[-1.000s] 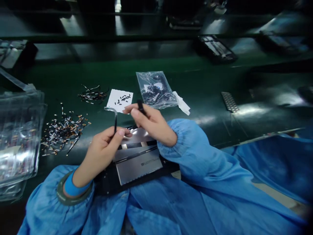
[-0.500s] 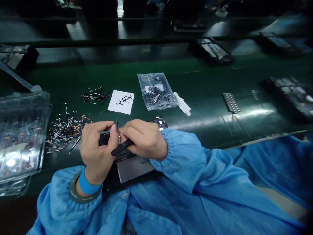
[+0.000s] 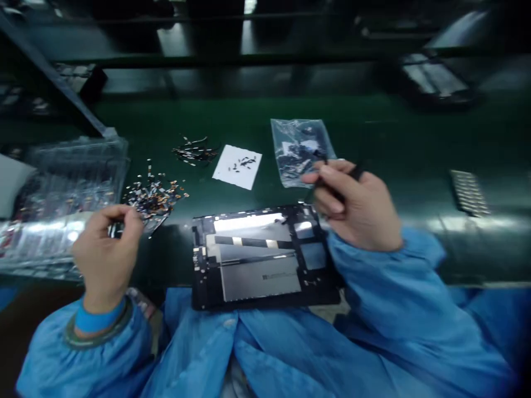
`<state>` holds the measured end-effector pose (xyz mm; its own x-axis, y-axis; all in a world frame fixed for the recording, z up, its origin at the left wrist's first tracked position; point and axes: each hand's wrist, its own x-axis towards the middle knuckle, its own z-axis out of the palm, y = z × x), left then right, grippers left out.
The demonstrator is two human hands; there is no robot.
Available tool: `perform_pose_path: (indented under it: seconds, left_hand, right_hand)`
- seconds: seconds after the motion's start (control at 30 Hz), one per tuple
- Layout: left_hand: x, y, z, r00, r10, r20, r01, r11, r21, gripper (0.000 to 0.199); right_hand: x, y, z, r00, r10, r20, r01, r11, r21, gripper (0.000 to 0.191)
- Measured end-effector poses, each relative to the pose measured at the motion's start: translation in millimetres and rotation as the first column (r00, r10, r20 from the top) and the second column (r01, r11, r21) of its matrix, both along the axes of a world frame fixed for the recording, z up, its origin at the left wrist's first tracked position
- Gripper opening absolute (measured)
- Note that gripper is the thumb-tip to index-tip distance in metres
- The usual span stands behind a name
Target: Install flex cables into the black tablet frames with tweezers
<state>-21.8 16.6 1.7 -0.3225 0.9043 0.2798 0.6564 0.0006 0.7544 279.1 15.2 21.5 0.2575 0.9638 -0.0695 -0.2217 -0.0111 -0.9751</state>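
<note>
My left hand [image 3: 108, 251] is at the left beside a pile of small flex-cable parts [image 3: 153, 199]. Its thumb and forefinger pinch together; whatever is between them cannot be made out. My right hand [image 3: 357, 207] is raised in front of the clear plastic bag [image 3: 301, 152] of dark small parts, blurred by motion. Its fingers close round a slim black tool [image 3: 355, 171], mostly hidden by the hand. A tiny dark piece shows at its fingertips. Between my hands lies an opened tablet-like device [image 3: 259, 279], its silvery inside facing up; neither hand's fingers touch it.
A white paper square [image 3: 222, 170] carries several tiny black pieces. Thin dark strips [image 3: 194, 152] lie left of it. Clear plastic trays [image 3: 83, 157] are stacked at the left. At the right is a sheet of small pieces [image 3: 468, 193]; other devices [image 3: 435, 77] stand farther back.
My hands have come apart from above the device, left hand toward the parts pile, right hand toward the bag. The device is now uncovered. The view has shifted left.
</note>
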Motion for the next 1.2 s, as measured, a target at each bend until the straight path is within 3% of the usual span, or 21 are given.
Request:
perform_pose_path:
  seconds: [0.03, 0.1, 0.17, 0.23, 0.33, 0.4, 0.47, 0.53, 0.6, 0.67, 0.73, 0.8, 0.9, 1.03, 1.1, 1.2]
  left_hand:
    - [-24, 3, -1.7, 0.976, 0.086, -0.198, -0.07, 0.994, 0.083, 0.019]
    - [-73, 6, -3.3, 0.817, 0.174, -0.549, -0.107, 0.982, 0.153, 0.013]
    - [-113, 4, -1.5, 0.633, 0.124, -0.764, -0.085, 0.992, 0.092, 0.012]
    - [-136, -2, 3.7, 0.51, -0.039, -0.859, 0.03, 0.999, -0.028, 0.014]
    - [-140, -15, 15.7, 0.404, -0.269, -0.874, 0.201, 0.959, -0.203, 0.024]
    - [-133, -22, 24.1, 0.43, -0.289, -0.855, 0.212, 0.953, -0.216, 0.026]
    - [-123, -24, 29.8, 0.568, -0.223, -0.792, 0.143, 0.975, -0.172, 0.027]
    - [-111, -21, 30.9, 0.734, -0.1, -0.671, 0.032, 0.993, -0.114, 0.028]
    - [-96, -13, 27.2, 0.833, -0.005, -0.553, -0.027, 0.998, -0.05, 0.028]
    - [-79, -3, 20.4, 0.871, -0.037, -0.49, 0.037, 0.999, -0.01, 0.028]
    - [-57, 9, 12.6, 0.857, -0.191, -0.479, 0.22, 0.975, 0.004, 0.026]
    - [-32, 20, 5.6, 0.78, -0.397, -0.483, 0.453, 0.892, -0.003, 0.024]
    - [7, 31, -3.0, 0.581, -0.654, -0.485, 0.728, 0.684, -0.05, 0.025]
    - [49, 36, -15.6, 0.314, -0.829, -0.462, 0.874, 0.443, -0.2, 0.028]
    - [61, 36, -21.9, 0.255, -0.855, -0.452, 0.897, 0.383, -0.219, 0.027]
    - [69, 35, -27.3, 0.243, -0.838, -0.488, 0.912, 0.369, -0.179, 0.025]
  right_hand:
    - [6, 0, 0.3, 0.999, -0.037, -0.033, 0.036, 0.999, -0.033, 0.017]
    - [15, 1, -1.9, 0.993, -0.113, -0.04, 0.109, 0.991, -0.078, 0.019]
    - [19, 4, -6.9, 0.987, -0.162, 0.002, 0.161, 0.983, -0.082, 0.022]
    - [17, 4, -12.6, 0.982, -0.181, 0.051, 0.183, 0.982, -0.045, 0.024]
    - [12, -1, -19.4, 0.963, -0.215, 0.165, 0.204, 0.976, 0.082, 0.017]
    - [9, -8, -22.6, 0.898, -0.259, 0.355, 0.205, 0.961, 0.184, 0.006]
    - [9, -15, -24.9, 0.747, -0.296, 0.595, 0.138, 0.945, 0.297, 0.008]
    - [10, -20, -26.8, 0.551, -0.302, 0.778, -0.033, 0.924, 0.382, 0.014]
    - [10, -22, -28.8, 0.386, -0.322, 0.864, -0.234, 0.872, 0.43, 0.016]
    - [8, -22, -32.0, 0.281, -0.344, 0.896, -0.369, 0.823, 0.432, 0.017]
    - [5, -21, -36.9, 0.232, -0.369, 0.9, -0.427, 0.793, 0.435, 0.019]
    - [2, -20, -42.8, 0.207, -0.382, 0.901, -0.451, 0.78, 0.434, 0.022]
    - [-2, -19, -50.3, 0.141, -0.409, 0.901, -0.487, 0.764, 0.423, 0.026]
    - [-4, -21, -53.5, -0.013, -0.423, 0.906, -0.617, 0.717, 0.325, 0.028]
    - [-4, -23, -53.2, -0.087, -0.394, 0.915, -0.656, 0.714, 0.245, 0.03]
    - [-4, -24, -52.7, -0.141, -0.325, 0.935, -0.647, 0.746, 0.162, 0.03]
